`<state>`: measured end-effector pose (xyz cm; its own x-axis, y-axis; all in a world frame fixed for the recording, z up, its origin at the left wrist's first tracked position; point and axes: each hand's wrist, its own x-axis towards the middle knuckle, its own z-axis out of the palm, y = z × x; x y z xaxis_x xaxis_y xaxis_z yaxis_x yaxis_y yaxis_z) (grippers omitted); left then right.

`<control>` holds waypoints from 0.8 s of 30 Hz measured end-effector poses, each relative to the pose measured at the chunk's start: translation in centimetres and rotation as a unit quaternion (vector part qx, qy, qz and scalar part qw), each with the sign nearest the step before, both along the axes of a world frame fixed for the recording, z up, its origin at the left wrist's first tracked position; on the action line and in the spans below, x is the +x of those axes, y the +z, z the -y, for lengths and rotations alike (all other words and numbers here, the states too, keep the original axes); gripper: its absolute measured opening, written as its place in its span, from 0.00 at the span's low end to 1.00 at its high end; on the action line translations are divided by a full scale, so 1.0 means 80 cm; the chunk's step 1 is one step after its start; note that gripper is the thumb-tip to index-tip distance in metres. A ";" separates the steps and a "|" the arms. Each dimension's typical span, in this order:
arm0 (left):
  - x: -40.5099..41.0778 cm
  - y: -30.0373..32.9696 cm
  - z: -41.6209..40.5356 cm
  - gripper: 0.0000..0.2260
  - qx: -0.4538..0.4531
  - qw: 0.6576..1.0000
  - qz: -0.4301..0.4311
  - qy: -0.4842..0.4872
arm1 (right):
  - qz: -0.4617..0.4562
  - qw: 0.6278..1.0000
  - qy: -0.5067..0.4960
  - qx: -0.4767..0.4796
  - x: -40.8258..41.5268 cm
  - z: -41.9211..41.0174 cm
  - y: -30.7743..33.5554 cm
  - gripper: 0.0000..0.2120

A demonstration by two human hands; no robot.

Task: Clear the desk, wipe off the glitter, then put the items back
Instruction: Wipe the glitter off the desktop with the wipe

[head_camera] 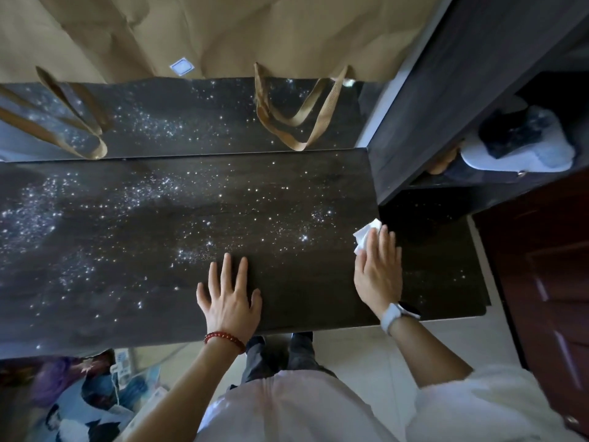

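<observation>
The dark wooden desk (287,301) stretches across the view, its top bare of items and sprinkled with silver glitter (41,212), thickest at the left and through the middle. My left hand (230,295) lies flat on the desk near the front edge, fingers spread, a red bead bracelet at its wrist. My right hand (379,269) presses a white tissue (366,235) onto the desk's right part with straight fingers. A white watch sits on that wrist.
A mirror-like back panel (191,119) reflects the glitter and tan bag handles (296,116). A dark cabinet (462,100) rises at the right, a brown door (548,282) beside it. Printed items (79,397) lie on the floor at lower left.
</observation>
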<state>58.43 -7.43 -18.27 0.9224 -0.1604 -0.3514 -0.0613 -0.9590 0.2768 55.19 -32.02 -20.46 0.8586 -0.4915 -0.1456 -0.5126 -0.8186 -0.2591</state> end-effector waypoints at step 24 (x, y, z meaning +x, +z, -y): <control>0.020 -0.005 -0.009 0.35 0.029 0.999 -0.007 0.014 | 0.060 0.940 0.334 -0.043 0.052 -0.009 -0.013 0.24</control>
